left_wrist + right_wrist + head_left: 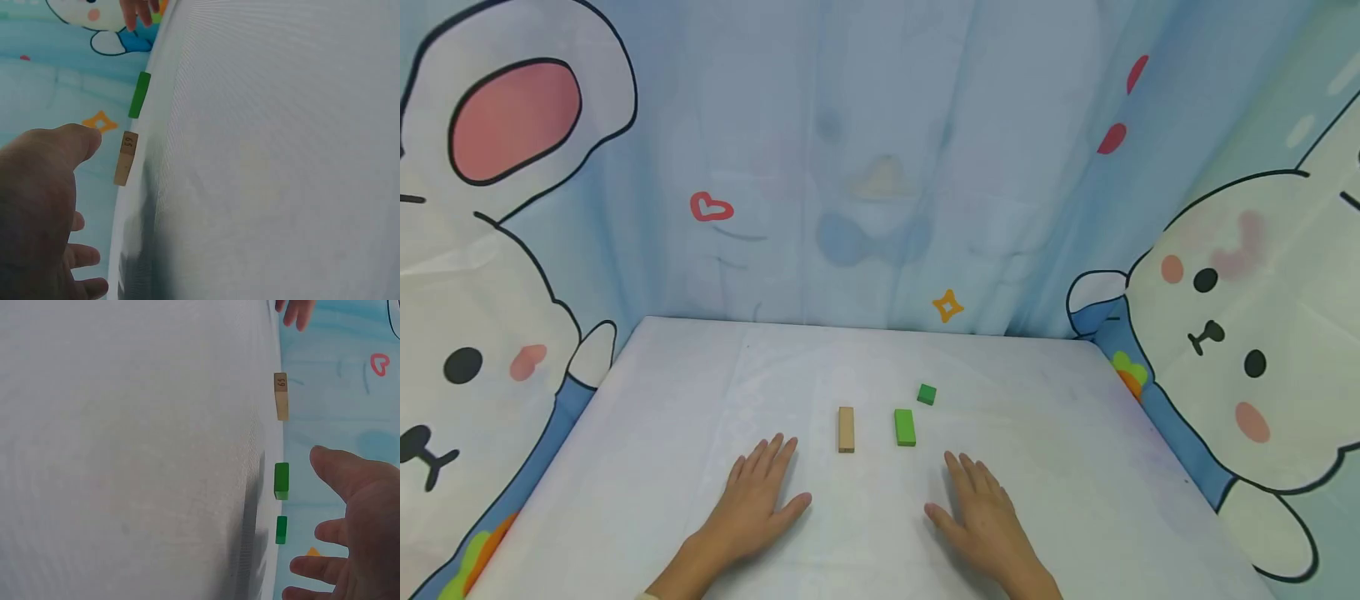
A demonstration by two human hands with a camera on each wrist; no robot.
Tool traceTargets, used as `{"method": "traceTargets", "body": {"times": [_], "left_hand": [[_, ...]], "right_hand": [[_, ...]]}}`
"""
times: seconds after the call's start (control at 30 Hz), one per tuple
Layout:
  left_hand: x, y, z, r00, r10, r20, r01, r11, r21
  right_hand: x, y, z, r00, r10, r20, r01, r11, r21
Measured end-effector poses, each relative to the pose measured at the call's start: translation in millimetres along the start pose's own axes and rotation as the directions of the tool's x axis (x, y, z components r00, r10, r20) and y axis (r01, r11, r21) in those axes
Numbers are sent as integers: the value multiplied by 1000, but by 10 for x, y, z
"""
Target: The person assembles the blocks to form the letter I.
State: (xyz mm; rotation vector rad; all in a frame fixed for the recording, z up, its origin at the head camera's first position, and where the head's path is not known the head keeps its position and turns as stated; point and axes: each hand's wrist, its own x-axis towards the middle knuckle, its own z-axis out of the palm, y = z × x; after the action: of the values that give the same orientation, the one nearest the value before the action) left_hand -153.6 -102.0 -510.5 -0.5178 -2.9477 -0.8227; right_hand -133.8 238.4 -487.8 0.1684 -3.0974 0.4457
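White worktop (pixel 865 542); from wooden block (pixel 846 428), green block (pixel 905 427) at three o'clock, small block (pixel 927 394) two, seemingly spaced for reach; left hand (pixel 756 500) eight, right hand (pixel 980 514) four, outstretched, empty.

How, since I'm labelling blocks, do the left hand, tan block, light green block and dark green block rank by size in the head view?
Left hand
Tan block and light green block: too alike to rank
Dark green block

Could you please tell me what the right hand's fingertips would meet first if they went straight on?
Probably the small green block, roughly ahead of the right hand; the longer green block sits left of that line. The hand's height is unclear, so it might pass over.
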Motion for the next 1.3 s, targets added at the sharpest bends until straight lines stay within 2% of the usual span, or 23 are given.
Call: {"method": "traceTargets", "body": {"times": [0.3,0.57,0.77,1.03,1.3], "left_hand": [[132,30,20,1000,-7,-22,7,1000,-12],[189,21,88,999,-24,-21,23,999,-30],[260,40,94,999,-3,-45,2,1000,-19],[349,109,68,999,-7,-39,6,1000,-18],[398,115,89,999,-23,-27,23,1000,-16]], "right_hand": [[52,37,-2,998,-31,-54,35,997,62],[77,53,31,999,19,-40,-15,994,108],[124,74,32,999,24,-44,-18,992,123],[220,82,5,997,19,-80,-7,990,144],[278,57,8,995,8,-101,10,984,178]]}}
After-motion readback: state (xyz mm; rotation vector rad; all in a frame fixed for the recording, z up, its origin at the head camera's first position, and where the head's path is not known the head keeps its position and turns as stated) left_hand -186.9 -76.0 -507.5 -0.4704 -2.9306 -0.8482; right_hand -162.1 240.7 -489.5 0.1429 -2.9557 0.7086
